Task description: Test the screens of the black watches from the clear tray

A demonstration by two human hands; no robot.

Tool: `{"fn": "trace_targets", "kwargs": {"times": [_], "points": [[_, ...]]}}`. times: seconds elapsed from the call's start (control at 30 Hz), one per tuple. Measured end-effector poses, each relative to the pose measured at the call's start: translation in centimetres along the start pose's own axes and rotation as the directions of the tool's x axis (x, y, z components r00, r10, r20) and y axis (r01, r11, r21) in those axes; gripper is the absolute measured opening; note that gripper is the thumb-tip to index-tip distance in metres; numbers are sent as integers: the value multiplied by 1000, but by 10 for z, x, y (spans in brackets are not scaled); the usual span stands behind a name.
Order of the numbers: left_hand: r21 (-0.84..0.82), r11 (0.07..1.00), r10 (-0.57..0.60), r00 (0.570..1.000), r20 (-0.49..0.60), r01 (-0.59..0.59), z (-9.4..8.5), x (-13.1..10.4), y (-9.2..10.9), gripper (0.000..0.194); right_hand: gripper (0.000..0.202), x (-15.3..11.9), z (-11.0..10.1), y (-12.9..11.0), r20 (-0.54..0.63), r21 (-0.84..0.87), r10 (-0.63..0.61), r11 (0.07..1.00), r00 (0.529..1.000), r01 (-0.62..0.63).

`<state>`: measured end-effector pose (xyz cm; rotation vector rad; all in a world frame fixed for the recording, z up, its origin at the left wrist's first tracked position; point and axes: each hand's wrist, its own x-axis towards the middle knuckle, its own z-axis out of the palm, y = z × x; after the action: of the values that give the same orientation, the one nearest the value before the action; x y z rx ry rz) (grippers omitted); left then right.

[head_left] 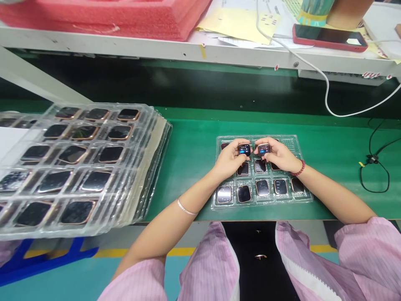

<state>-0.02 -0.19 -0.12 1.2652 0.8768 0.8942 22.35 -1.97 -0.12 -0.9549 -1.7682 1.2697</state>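
Clothing, nearest: our pink striped garment (209, 267), worn open over a black garment (260, 280), below the hands and partly under the front edge of the green counter (184, 154).

Counter: front edge runs beneath both our forearms. Green surface shows between the tray stack and the left forearm, beyond the hands, and between the right forearm and a black cable (372, 159), looped well to the right.

Clear tray (292, 146), one: under and around the hands, its near rim close to the front edge. Holds square watches in rows; five in the near row, others partly covered by our hands.

Tray stack (142, 167), one: clear, watch-filled, left of the left hand, its near side reaching the front edge.

White shelf (156, 45), beyond the hands: red foam (169, 21), papers (234, 21), red-cased phone (328, 37); white cable (327, 94) hanging down in front.

Markings: lit screens with blue patches on both held watches, lettering too small to read; small red-marked stickers (371, 75) on the shelf face; brands cannot be told.

Left hand (230, 159): fingers curled, thumb at the near edge, closed on the left watch (244, 149). Pale bracelet on the forearm.

Right hand (277, 154): likewise closed on the right watch (264, 149), screen up, just beside the left. Red beads at the wrist.
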Motion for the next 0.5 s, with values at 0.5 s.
{"fn": "trace_targets", "kwargs": {"times": [0.5], "points": [[34, 999, -24, 1000, 19, 24, -3, 0, -3, 28, 30, 0, 0, 1, -30, 73, 101, 992, 994, -98]]}}
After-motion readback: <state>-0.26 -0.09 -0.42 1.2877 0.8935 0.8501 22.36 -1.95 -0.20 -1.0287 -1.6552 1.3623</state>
